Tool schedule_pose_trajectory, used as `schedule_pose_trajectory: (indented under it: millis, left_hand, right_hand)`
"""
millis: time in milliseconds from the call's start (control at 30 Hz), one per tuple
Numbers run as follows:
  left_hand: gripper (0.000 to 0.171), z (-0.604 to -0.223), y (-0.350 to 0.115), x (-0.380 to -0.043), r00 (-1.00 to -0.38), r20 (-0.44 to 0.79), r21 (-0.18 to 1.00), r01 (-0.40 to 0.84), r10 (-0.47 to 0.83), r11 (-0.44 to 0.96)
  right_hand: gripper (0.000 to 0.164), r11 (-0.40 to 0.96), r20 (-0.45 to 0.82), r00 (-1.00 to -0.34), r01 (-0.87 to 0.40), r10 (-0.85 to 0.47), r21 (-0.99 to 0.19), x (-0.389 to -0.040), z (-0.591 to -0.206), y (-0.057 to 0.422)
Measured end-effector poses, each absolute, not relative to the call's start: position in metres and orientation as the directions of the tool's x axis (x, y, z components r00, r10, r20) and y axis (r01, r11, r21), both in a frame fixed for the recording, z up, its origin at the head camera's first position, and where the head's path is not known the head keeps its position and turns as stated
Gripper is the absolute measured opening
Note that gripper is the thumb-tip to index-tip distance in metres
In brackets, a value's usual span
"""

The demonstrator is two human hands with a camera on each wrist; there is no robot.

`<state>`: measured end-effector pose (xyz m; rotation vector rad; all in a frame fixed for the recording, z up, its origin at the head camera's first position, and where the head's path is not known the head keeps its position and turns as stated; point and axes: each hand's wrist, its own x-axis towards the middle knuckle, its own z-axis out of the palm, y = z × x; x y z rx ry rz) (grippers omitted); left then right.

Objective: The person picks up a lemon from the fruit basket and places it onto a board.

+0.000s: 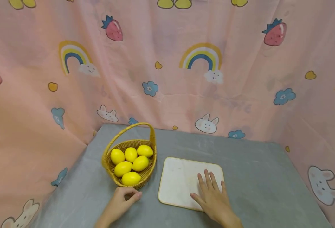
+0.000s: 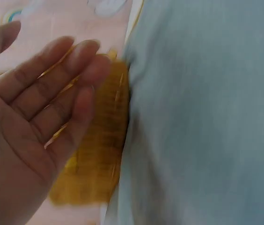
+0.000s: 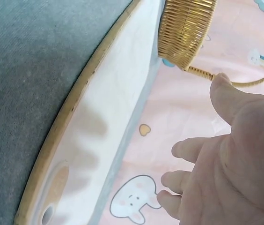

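A yellow wicker basket [image 1: 153,163] with an arched handle stands left of the middle, and several yellow lemons [image 1: 131,179] lie in it. My left hand [image 1: 117,202] is just in front of the basket's near side, its fingers loosely bent and holding nothing. The left wrist view has that palm [image 2: 24,140] facing the camera, overlapping the blurred basket [image 2: 106,136]. To the right lies a white cutting board [image 1: 178,180] with a light brown edge. Over its near right part my right hand [image 1: 214,201] is spread, fingers straight; in the right wrist view it is above the board [image 3: 108,93].
A grey cloth [image 1: 255,183] covers the table. Pink curtains [image 1: 167,79] printed with rainbows, strawberries and rabbits hang behind the table and along both sides. At one end of the board, the right wrist view shows a hole [image 3: 48,214] beside a brown oval patch.
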<state>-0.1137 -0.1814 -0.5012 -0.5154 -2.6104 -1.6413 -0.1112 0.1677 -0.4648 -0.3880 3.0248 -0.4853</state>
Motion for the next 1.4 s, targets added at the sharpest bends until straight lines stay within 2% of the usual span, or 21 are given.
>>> schedule_pose_trajectory:
  millis: [100, 167, 300, 400, 500, 600, 667, 900, 1167, 1400]
  left_hand:
    - [0.025, -0.493, -0.199, -0.11, -0.988, 0.116, 0.83, 0.15, 0.098, 0.537]
    - [0.029, -0.488, -0.21, -0.109, -0.993, 0.111, 0.766, 0.058, -0.044, 0.64]
    - [0.041, -0.485, -0.224, -0.121, -0.949, 0.223, 0.656, -0.023, -0.223, 0.755]
    - [0.051, -0.489, -0.231, -0.135, -0.911, 0.31, 0.665, 0.002, -0.273, 0.747]
    - [0.07, -0.495, -0.241, -0.148, -0.906, 0.345, 0.701, 0.075, -0.246, 0.709]
    - [0.092, -0.5, -0.254, -0.158, -0.932, 0.336, 0.709, 0.154, -0.137, 0.688]
    - [0.096, -0.502, -0.261, -0.164, -0.946, 0.318, 0.708, 0.198, -0.057, 0.678]
    - [0.083, -0.508, -0.276, -0.172, -0.953, 0.299, 0.687, 0.244, 0.039, 0.685]
    - [0.084, -0.509, -0.273, -0.175, -0.948, 0.306, 0.624, 0.27, 0.088, 0.733]
    - [0.075, -0.515, -0.266, -0.174, -0.927, 0.361, 0.642, 0.328, 0.104, 0.693]
  right_hand:
    - [0.078, 0.918, -0.027, -0.968, -0.229, -0.251, -0.323, -0.111, -0.466, 0.168]
    - [0.079, 0.916, -0.033, -0.968, -0.223, -0.248, -0.332, -0.111, -0.467, 0.168]
    - [0.078, 0.914, -0.033, -0.97, -0.215, -0.24, -0.345, -0.111, -0.468, 0.168]
    - [0.078, 0.912, -0.029, -0.97, -0.218, -0.242, -0.348, -0.11, -0.468, 0.168]
    - [0.078, 0.91, -0.031, -0.968, -0.222, -0.248, -0.35, -0.11, -0.469, 0.167]
    - [0.078, 0.911, -0.029, -0.968, -0.224, -0.249, -0.346, -0.11, -0.471, 0.166]
    - [0.077, 0.908, -0.014, -0.969, -0.228, -0.248, -0.351, -0.11, -0.473, 0.166]
    - [0.076, 0.894, 0.066, -0.962, -0.269, -0.263, -0.359, -0.11, -0.479, 0.165]
    - [0.075, 0.898, 0.087, -0.962, -0.274, -0.26, -0.345, -0.112, -0.48, 0.165]
    - [0.075, 0.876, 0.032, -0.952, -0.292, -0.303, -0.384, -0.115, -0.463, 0.163]
